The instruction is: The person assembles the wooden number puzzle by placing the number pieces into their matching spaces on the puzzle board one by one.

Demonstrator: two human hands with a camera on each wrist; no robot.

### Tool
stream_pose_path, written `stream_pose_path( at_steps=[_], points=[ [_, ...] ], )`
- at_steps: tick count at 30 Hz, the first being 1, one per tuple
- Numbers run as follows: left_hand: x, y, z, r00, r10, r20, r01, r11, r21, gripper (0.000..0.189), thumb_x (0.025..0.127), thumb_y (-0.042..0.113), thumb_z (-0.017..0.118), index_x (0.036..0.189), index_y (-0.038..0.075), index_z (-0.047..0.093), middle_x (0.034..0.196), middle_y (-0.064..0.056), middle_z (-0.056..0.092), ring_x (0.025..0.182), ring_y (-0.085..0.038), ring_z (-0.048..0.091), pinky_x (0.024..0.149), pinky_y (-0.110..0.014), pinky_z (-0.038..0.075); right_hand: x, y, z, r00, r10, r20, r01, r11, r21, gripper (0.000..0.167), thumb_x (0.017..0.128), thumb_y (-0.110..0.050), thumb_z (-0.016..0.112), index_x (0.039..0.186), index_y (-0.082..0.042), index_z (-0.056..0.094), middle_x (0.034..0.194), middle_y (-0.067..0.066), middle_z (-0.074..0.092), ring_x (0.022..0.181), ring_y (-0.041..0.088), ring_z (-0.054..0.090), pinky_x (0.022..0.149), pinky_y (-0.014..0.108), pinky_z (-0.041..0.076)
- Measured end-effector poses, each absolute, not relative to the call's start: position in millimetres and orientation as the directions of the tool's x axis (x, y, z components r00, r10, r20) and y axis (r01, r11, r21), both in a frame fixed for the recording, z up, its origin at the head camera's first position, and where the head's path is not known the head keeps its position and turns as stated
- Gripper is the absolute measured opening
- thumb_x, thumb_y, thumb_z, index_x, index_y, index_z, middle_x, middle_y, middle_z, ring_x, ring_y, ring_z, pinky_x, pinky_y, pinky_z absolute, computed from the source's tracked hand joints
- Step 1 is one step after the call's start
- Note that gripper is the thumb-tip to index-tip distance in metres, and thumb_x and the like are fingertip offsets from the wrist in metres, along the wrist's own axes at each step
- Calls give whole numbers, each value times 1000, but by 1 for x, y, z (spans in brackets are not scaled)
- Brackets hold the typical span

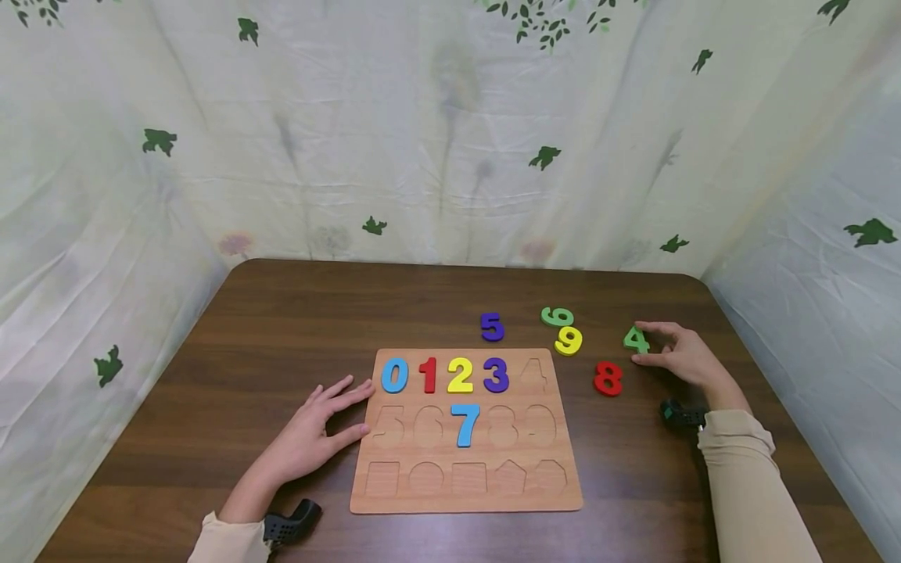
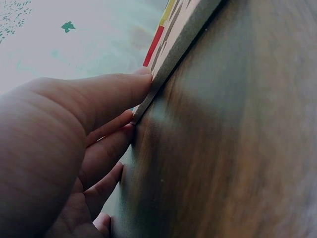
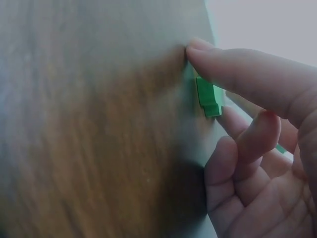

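"What have you got over there, two o'clock from the board?"

"The green 4 (image 1: 638,345). The fingers (image 1: 660,328) of my right hand (image 1: 686,363) are curled round it, forefinger at the far edge and thumb at the near one. It sits low to the bench (image 1: 310,313), so I'd guess those edges are the easiest to get at. How hard they press, I can't tell."

"And the left hand (image 1: 317,438)?"

"At nine o'clock, fingers spread apart, tips touching the wooden board (image 1: 464,504). Probably that steadies it."

"Which numbers are on it?"

"Blue 0 (image 1: 386,375), red 1 (image 1: 428,377), yellow 2 (image 1: 461,388) and purple 3 (image 1: 497,374) along the top row, blue 7 (image 1: 468,432) in the row below. They seem matched to outlines of their own shape. One vacant outline, like a 4, lies between one and two from the board's middle."

"The loose ones?"

"Purple 5 (image 1: 492,326) just past twelve, yellow 9 (image 1: 579,342) and green 6 (image 1: 556,323) close together between one and two, red 8 (image 1: 608,378) at seven from the 4. Perhaps they lie that side to suit my right hand."

"What's around you?"

"Dark brown wood grain on the bench, its far corners rounded. Pale, creased cloth (image 1: 394,141) hangs beyond at twelve, and at ten and two as well, printed with green bird-like shapes (image 1: 545,157)."
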State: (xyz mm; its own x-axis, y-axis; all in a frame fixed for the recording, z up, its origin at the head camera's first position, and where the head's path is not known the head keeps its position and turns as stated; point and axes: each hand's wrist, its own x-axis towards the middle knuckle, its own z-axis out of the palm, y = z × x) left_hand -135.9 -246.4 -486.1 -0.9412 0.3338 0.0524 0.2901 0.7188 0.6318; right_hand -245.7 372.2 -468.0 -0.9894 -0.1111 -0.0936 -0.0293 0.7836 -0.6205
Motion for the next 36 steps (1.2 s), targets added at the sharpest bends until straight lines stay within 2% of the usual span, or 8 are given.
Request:
stream_pose_path(
  at_steps=[7, 13, 18, 25, 32, 36],
  points=[
    [-136, -246, -486, -942, 333, 43, 284, 722, 631, 63, 98, 42, 78, 155, 21, 60, 162, -8, 57, 159, -45, 36, 129, -76, 14, -250, 372, -465, -986, -135, -93, -49, 782, -622, 76, 93, -30, 86, 155, -2, 55, 148, 29, 53, 57, 13, 41, 58, 29, 39],
    [-136, -246, -485, -942, 332, 43, 284, 723, 630, 63, 98, 41, 78, 155, 22, 61, 162, -7, 57, 159, -45, 36, 129, -76, 15, -255, 373, -465, -981, -158, -114, -56, 790, -611, 77, 92, -29, 86, 155, 2, 53, 142, 30, 59, 61, 12, 43, 62, 28, 39],
    [-136, -246, -485, -941, 334, 49, 289, 721, 630, 63, 98, 40, 79, 155, 21, 61, 162, -7, 57, 159, -45, 36, 129, -76, 15, -255, 373, -465, -983, -128, -134, -20, 793, -608, 77, 93, -31, 86, 155, 1, 53, 136, 26, 60, 69, 12, 47, 66, 26, 40],
    [-136, -246, -485, -942, 333, 47, 287, 723, 628, 63, 98, 39, 79, 155, 21, 60, 162, -8, 56, 159, -45, 36, 129, -76, 15, -255, 374, -463, -980, -124, -152, -3, 784, -620, 78, 93, -30, 86, 155, 2, 51, 132, 25, 60, 74, 12, 52, 69, 25, 43],
    [-135, -246, -485, -940, 336, 57, 295, 718, 631, 62, 98, 39, 79, 155, 20, 61, 162, -8, 57, 159, -45, 37, 129, -76, 15, -255, 374, -463, -977, -133, -169, 3, 779, -628, 75, 93, -28, 86, 153, 3, 54, 120, 18, 63, 81, 12, 55, 72, 24, 45],
    [-135, -246, -485, -940, 336, 57, 295, 719, 629, 62, 98, 40, 78, 155, 21, 60, 162, -7, 57, 159, -45, 37, 129, -75, 15, -254, 374, -463, -978, -129, -165, 3, 778, -628, 74, 93, -29, 86, 152, 3, 55, 118, 16, 64, 84, 12, 56, 73, 23, 45]
  ],
)
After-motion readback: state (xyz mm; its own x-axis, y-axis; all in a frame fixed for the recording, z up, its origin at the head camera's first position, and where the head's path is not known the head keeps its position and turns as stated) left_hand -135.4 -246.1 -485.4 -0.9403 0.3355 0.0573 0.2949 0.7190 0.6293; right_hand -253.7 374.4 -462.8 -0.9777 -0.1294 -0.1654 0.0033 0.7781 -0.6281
